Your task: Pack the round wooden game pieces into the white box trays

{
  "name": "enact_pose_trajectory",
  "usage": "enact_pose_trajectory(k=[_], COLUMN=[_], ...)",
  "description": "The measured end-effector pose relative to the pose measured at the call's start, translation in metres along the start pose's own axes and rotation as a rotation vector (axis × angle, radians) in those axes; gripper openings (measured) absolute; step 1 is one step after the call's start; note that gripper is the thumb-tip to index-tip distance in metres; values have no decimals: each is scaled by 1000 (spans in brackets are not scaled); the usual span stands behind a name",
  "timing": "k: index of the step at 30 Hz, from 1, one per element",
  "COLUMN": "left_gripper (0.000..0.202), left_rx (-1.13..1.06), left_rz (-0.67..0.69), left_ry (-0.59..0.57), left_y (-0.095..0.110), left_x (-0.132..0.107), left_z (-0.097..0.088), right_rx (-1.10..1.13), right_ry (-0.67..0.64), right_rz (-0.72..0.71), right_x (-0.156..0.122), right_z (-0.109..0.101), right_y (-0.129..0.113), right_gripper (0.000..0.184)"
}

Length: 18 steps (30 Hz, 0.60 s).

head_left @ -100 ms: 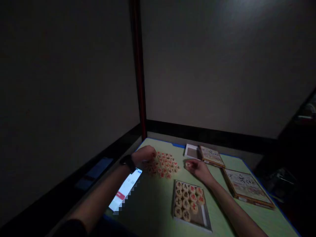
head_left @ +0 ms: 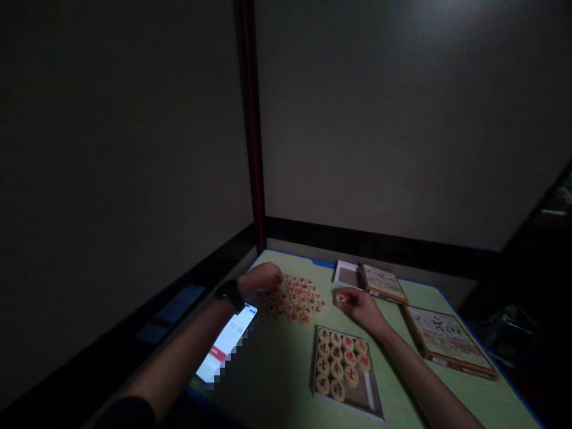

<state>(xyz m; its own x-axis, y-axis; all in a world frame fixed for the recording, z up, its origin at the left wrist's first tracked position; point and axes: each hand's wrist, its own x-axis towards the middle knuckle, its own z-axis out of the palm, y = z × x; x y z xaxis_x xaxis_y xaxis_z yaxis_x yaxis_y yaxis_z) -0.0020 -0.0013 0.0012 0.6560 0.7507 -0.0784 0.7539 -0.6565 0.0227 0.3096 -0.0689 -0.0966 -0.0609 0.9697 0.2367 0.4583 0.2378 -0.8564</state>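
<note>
Dim overall — the phone screen (head_left: 226, 339) glows brightest.

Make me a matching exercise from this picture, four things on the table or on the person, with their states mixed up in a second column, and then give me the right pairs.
Column one
1. Phone
2. Right hand
3. Wristwatch
4. Nearest tray

Column two
A. Partly filled, with a bare corner
B. Dark and strapped on
C. Screen glowing brightly
D. Holding a round piece in a fingertip grip

Right pairs
1-C
2-D
3-B
4-A
</note>
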Motion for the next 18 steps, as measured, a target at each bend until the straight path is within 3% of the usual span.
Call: enact_pose_trajectory(k=[8, 18], left_gripper=[26, 16], left_rx=[-1, 68], left_rz=[-34, -93], left_ry=[-66, -122], left_y=[1, 7], left_x=[1, -10], left_z=[-1, -14], right_rx=[88, 46], right_ry=[14, 3], right_rz=[13, -14], right_x=[3, 4], right_z=[0, -2], right_y=[9, 18], right_gripper=[36, 35])
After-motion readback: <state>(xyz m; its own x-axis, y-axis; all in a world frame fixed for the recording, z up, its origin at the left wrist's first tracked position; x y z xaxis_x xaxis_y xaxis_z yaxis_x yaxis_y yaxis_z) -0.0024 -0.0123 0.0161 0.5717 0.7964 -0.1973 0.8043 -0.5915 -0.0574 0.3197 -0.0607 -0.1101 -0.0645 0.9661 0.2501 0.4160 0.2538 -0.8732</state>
